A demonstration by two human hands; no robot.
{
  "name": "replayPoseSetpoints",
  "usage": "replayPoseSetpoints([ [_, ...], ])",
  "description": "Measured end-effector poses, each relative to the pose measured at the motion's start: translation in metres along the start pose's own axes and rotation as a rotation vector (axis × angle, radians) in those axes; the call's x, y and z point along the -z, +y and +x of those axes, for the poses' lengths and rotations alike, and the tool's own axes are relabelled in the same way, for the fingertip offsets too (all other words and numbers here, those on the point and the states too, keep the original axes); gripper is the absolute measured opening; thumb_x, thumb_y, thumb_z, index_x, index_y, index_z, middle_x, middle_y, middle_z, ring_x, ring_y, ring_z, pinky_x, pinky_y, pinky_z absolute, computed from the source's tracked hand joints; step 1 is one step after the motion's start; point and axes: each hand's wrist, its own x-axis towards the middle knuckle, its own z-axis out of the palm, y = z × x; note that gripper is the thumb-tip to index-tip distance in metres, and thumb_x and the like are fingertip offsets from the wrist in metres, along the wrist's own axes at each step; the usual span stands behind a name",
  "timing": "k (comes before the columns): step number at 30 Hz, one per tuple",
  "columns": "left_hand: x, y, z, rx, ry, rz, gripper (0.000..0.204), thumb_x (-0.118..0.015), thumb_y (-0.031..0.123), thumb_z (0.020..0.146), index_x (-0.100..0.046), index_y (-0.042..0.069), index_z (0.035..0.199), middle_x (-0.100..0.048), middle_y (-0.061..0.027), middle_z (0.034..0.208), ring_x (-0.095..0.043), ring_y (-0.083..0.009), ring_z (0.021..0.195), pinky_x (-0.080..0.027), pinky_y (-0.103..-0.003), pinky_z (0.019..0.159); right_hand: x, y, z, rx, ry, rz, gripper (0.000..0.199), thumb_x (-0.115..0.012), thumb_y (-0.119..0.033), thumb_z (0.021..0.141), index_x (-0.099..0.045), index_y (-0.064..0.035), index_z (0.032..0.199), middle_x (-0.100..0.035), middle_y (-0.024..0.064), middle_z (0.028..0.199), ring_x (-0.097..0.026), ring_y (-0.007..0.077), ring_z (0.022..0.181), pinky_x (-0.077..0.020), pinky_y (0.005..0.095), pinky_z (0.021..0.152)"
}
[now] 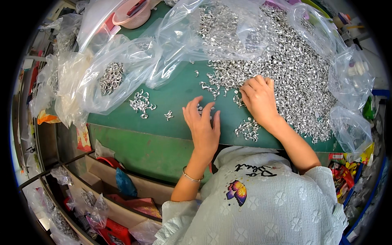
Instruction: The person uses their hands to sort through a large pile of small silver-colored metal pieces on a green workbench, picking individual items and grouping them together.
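- I kept my left hand (203,126) flat, fingers spread wide, over a few loose pieces at the table's (171,98) six o'clock.
- My right hand (258,98), fingers curled, empty, raked the silver hook pile (294,65) from one o'clock; small pulls seemed best.

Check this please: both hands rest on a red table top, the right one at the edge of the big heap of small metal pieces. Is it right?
Not quite. The head view shows the table top is green, not red. The rest holds: left hand and right hand rest on it, the right at the edge of the heap of small metal pieces.
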Motion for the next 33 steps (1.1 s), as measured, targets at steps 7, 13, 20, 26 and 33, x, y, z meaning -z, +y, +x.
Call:
replayPoseSetpoints([
  [7, 0.003, -0.007, 0.003, 0.057, 0.068, -0.028, 0.024, -0.066, 0.001, 0.084, -0.061, 0.004, 0.108, -0.052, -0.0152, 0.123, -0.048, -0.0372, 0.116, -0.028, -0.053, 0.109, 0.005, -0.027, 0.001, -0.031, -0.037, 0.421, 0.005, -0.069, -0.007, 0.078, -0.064, -0.0069, 0.081, -0.058, 0.0043, 0.083, -0.052, 0.0232, 0.087, -0.0351, 0.0377, 0.079],
  [13, 0.005, -0.007, -0.002, -0.008, -0.041, 0.014, 0.024, -0.068, 0.005, 0.084, -0.063, 0.006, 0.107, -0.053, -0.0108, 0.124, -0.048, -0.0343, 0.120, -0.022, -0.060, 0.110, -0.007, -0.018, 0.005, -0.028, -0.039, 0.366, 0.005, -0.069, -0.009, 0.079, -0.066, -0.0071, 0.082, -0.057, 0.0043, 0.088, -0.051, 0.0243, 0.088, -0.0352, 0.0370, 0.078],
  [20, -0.004, -0.004, -0.002, -0.057, -0.153, 0.135, 0.024, -0.070, 0.008, 0.082, -0.062, 0.009, 0.105, -0.052, -0.0077, 0.125, -0.046, -0.0309, 0.123, -0.016, -0.064, 0.110, -0.004, 0.000, 0.004, 0.042, -0.144, 0.004, 0.013, -0.060, -0.006, 0.075, -0.068, -0.0079, 0.085, -0.053, 0.0037, 0.087, -0.049, 0.0216, 0.091, -0.0346, 0.0361, 0.081],
  [26, -0.002, -0.016, -0.004, -0.003, -0.061, 0.077, 0.022, -0.065, 0.006, 0.086, -0.061, 0.007, 0.108, -0.051, -0.0091, 0.127, -0.047, -0.0309, 0.123, -0.014, -0.063, 0.111, 0.007, -0.002, 0.005, 0.003, -0.079, 0.197, 0.011, -0.069, -0.010, 0.077, -0.067, -0.0079, 0.088, -0.056, 0.0034, 0.091, -0.051, 0.0219, 0.093, -0.0349, 0.0370, 0.082],
  [33, -0.006, -0.018, -0.007, 0.046, -0.030, 0.087, 0.032, -0.062, 0.011, 0.090, -0.055, 0.005, 0.120, -0.048, -0.0129, 0.131, -0.045, -0.0337, 0.125, -0.014, -0.063, 0.111, -0.004, -0.038, -0.003, 0.113, -0.172, 0.342, 0.016, -0.073, -0.015, 0.077, -0.067, -0.0089, 0.091, -0.059, 0.0035, 0.096, -0.053, 0.0216, 0.095, -0.0356, 0.0373, 0.084],
])
